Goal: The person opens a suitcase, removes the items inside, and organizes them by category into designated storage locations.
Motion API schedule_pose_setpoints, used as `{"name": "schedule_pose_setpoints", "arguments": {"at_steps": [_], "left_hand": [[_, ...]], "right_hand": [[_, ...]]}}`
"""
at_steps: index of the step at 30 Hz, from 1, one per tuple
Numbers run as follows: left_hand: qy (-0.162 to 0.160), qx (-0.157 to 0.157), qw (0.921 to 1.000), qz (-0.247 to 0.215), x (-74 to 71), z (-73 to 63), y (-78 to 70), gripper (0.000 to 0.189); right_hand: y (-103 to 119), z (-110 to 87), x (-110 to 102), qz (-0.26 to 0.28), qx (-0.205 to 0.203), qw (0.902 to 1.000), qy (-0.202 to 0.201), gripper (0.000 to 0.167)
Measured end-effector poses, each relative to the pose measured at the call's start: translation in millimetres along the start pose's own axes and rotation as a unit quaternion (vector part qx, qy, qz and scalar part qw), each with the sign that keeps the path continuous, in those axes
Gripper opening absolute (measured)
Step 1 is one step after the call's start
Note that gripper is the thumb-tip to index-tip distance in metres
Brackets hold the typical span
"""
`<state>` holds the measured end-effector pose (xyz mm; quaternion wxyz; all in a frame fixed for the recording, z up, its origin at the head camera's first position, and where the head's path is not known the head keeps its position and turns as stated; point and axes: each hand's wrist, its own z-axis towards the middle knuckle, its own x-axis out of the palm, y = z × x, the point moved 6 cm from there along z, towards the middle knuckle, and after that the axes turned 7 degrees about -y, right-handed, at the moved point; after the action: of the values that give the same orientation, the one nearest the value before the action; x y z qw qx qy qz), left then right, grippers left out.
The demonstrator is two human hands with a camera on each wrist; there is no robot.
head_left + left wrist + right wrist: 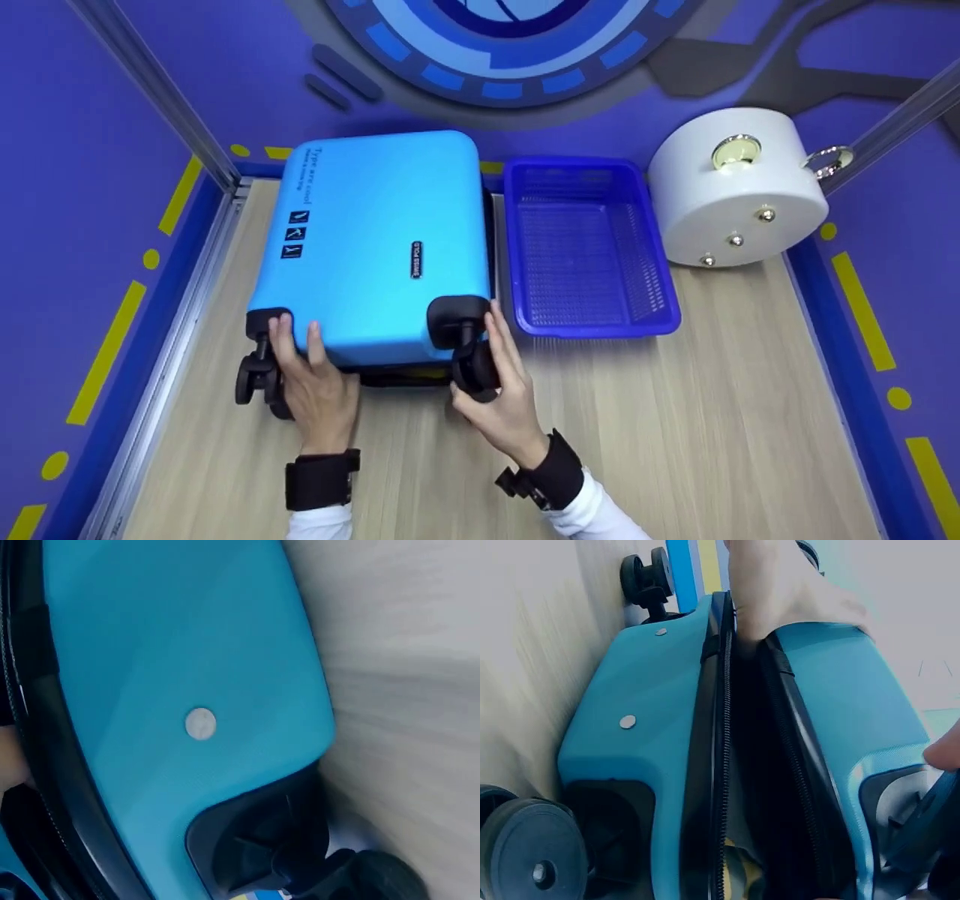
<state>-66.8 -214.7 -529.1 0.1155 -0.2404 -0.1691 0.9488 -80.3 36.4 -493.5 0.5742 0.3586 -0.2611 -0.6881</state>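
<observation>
A bright blue hard-shell suitcase (375, 217) lies flat with its black-wheeled end toward me. Its zip is undone, and a dark gap shows between the lid (840, 697) and the lower shell (641, 705). My left hand (319, 390) grips the lid's left near edge, two fingers up on the shell beside the black corner guard; in the right wrist view it reaches into the gap. My right hand (506, 397) holds the lid's right near corner, fingers along the side and thumb by the black wheel (474, 367). Something yellow and grey (739, 866) shows inside the gap.
A blue plastic basket (600, 330) stands close to the suitcase's right side. Beyond it, a round white bag (739, 187) with gold-coloured fittings rests against the back wall. Blue walls (90, 187) enclose the wood-grain surface (675, 435) at the left, back and right.
</observation>
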Motion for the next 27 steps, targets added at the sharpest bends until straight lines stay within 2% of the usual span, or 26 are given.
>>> {"name": "schedule_pose_setpoints", "arguments": {"at_steps": [3, 10, 16, 19, 24, 27], "left_hand": [[-0.003, -0.012, 0.9998, 0.014, -7.1, 1.5, 5.7, 0.11], [-0.018, -0.038, 0.9991, -0.011, -15.5, 9.0, 12.5, 0.112], [-0.048, -0.064, 0.9964, -0.027, -19.3, 18.2, 18.7, 0.102], [-0.061, -0.074, 0.9945, -0.043, -21.7, 22.9, 23.8, 0.099], [-0.072, -0.09, 0.9902, -0.079, -26.5, 30.6, 35.4, 0.098], [-0.07, -0.108, 0.9869, -0.097, -29.2, 32.3, 43.3, 0.098]], "right_hand": [[0, -3.9, 2, 0.002, -0.014, 0.9999, -0.007, 0.102], [-6, -12.9, 3, -0.015, -0.046, 0.9988, -0.014, 0.104], [-20, -23.6, 7, -0.045, -0.048, 0.9976, 0.023, 0.101], [-28, -30.5, 9, -0.079, -0.066, 0.9933, 0.053, 0.091], [-39, -41.6, 15, -0.141, -0.115, 0.9763, 0.117, 0.057], [-46, -48.3, 18, -0.163, -0.122, 0.9679, 0.148, 0.046]]}}
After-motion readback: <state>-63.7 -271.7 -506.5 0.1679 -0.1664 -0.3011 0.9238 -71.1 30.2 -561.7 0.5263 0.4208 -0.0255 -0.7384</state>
